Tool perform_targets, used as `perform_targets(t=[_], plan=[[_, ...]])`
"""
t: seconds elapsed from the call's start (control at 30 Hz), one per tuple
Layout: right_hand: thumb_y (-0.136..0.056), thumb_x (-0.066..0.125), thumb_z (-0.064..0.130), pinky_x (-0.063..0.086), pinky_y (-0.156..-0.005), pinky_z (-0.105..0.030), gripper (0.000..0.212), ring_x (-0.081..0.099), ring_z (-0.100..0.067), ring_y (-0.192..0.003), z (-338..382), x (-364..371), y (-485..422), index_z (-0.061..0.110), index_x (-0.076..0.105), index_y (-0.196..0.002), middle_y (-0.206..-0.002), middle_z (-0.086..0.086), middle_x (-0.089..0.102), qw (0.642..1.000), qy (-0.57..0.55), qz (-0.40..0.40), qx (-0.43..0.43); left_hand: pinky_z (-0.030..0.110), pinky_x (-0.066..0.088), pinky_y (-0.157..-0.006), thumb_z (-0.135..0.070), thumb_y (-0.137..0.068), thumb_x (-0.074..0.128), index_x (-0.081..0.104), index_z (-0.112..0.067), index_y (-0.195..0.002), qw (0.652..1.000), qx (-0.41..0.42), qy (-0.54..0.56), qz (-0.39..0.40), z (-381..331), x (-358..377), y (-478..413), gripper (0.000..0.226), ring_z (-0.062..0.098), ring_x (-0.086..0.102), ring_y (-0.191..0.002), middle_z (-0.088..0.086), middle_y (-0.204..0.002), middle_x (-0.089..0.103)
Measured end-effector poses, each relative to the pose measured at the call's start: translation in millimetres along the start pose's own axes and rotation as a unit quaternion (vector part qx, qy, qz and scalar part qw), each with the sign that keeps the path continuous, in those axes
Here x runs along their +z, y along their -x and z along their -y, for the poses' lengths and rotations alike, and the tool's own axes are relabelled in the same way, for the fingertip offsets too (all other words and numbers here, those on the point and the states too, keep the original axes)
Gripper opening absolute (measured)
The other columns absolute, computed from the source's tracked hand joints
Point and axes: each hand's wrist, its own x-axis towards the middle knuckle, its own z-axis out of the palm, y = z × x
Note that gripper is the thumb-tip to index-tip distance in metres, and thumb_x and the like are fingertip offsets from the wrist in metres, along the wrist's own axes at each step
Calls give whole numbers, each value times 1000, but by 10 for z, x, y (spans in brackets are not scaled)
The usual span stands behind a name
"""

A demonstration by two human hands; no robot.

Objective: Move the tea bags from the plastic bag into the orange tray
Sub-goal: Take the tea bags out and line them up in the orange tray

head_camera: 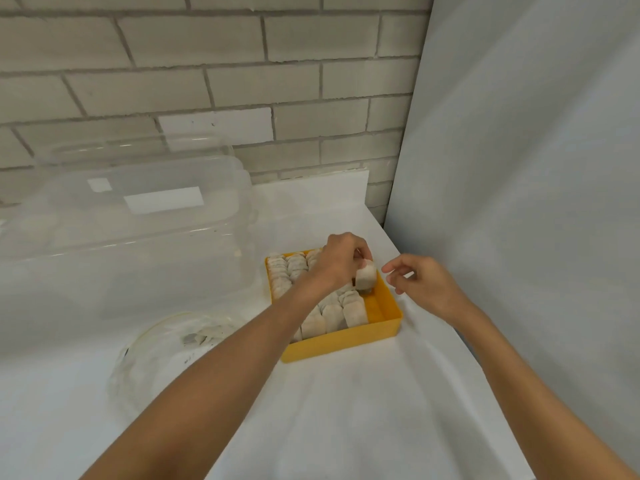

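The orange tray [346, 342] sits on the white table, holding several rows of pale tea bags [353, 311]. My left hand [341, 259] reaches over the tray and pinches a small stack of tea bags [366, 277] above the tray's bare right strip. My right hand [420, 284] hovers just right of the tray with loosely curled fingers, holding nothing. The clear plastic bag [166, 355] lies crumpled at the left of the tray with a few tea bags inside.
A large clear plastic box [131, 223] stands at the left behind the bag. A brick wall [207, 81] closes the back, and a white panel [519, 168] stands along the table's right side. White cloth covers the table [346, 410].
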Motion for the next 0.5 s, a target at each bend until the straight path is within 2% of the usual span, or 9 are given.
perform_targets(t=[0.13, 0.27, 0.4, 0.5], plan=[[-90, 59, 11, 46, -66, -17, 15, 65, -9, -73, -19, 25, 25, 22, 69, -92, -82, 7, 67, 1000, -17, 0, 11, 31, 54, -73, 13, -82, 59, 71, 1, -89, 999, -30, -8, 21, 92, 187, -71, 19, 15, 55, -73, 16, -92, 69], [-91, 58, 11, 45, -67, -17, 17, 63, -4, -74, -20, 18, 28, 24, 68, -91, -80, 13, 66, 1000, -24, 3, 15, 24, 43, -69, 12, -81, 54, 69, -2, -87, 998, -20, -47, 26, 160, 310, -75, 22, 16, 56, -81, 13, -99, 69], [-92, 57, 11, 45, -67, -16, 16, 61, -2, -75, -1, 11, 35, 23, 68, -93, -81, 15, 65, 1000, -18, 1, 9, 31, 46, -72, -2, -89, 56, 67, -11, -95, 993, -7, -115, -3, 176, 332, -64, 15, 24, 61, -94, 7, -103, 66], [-92, 58, 12, 46, -71, -19, 15, 60, -3, -75, 40, 14, 34, 23, 68, -92, -81, 16, 64, 1000, -18, -3, 3, 36, 48, -76, -6, -91, 56, 64, -14, -107, 988, -8, -149, -27, 199, 321, -83, 19, 27, 58, -102, 8, -112, 59]])
